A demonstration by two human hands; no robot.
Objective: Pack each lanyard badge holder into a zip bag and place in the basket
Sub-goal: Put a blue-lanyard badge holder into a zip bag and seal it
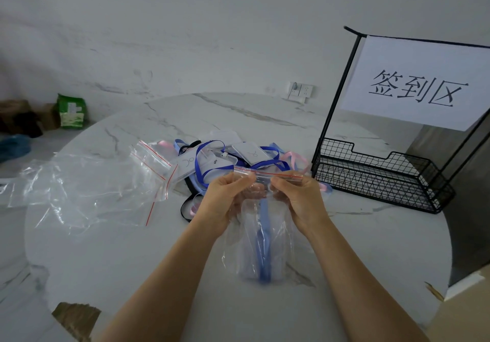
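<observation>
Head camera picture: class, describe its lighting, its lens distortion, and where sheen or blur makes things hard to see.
In the head view the light is soft and even, with no hard shadows; the wide lens bows the table edge; the clear zip bag and the spare bags carry pale sheen and nearly vanish against the white marble; the green packet far left looks soft.

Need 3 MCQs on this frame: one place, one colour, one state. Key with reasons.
1. Where on the table is the wire basket? A) right side B) left side C) middle
2. Colour of the lanyard inside the held zip bag? A) pink B) blue C) black
3. State of left hand and right hand? A) both open B) one holds the bag C) both pinch the bag's top
Key: 1 A, it stands at the right; 2 B, blue ribbon shows through the plastic; 3 C, both grip its red strip.
</observation>
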